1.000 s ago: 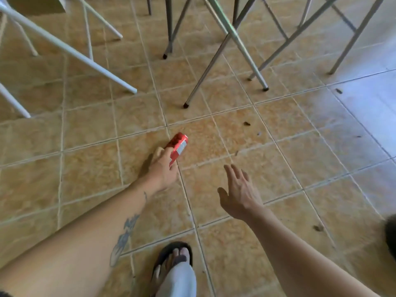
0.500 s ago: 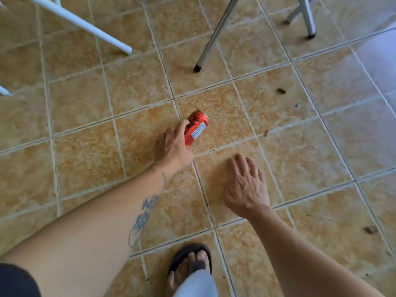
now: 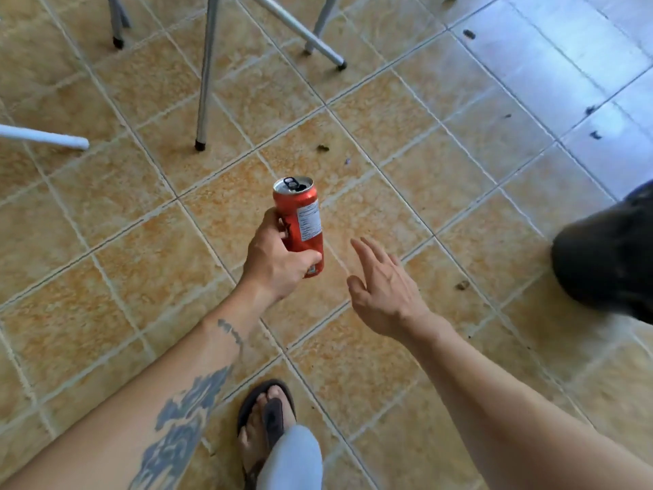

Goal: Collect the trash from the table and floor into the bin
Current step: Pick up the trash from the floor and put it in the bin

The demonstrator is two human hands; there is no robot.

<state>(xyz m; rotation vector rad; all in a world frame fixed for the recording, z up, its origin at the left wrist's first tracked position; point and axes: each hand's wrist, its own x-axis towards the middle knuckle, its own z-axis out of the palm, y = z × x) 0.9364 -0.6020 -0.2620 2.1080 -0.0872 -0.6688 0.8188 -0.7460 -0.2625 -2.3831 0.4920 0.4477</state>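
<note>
Head view: left hand (image 3: 274,263) has lifted red can (image 3: 300,224) off floor (image 3: 106,206).

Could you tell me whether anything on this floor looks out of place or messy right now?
Yes. Small dark bits of debris lie scattered on the tan tiles, with another clump to the right. The opened red can is gripped upright in the left hand; no spill shows.

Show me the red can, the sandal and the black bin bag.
red can (image 3: 304,221), head view, on its label side.
sandal (image 3: 272,417), head view, on the strap between the toes.
black bin bag (image 3: 611,263), head view, on its dark side.
</note>
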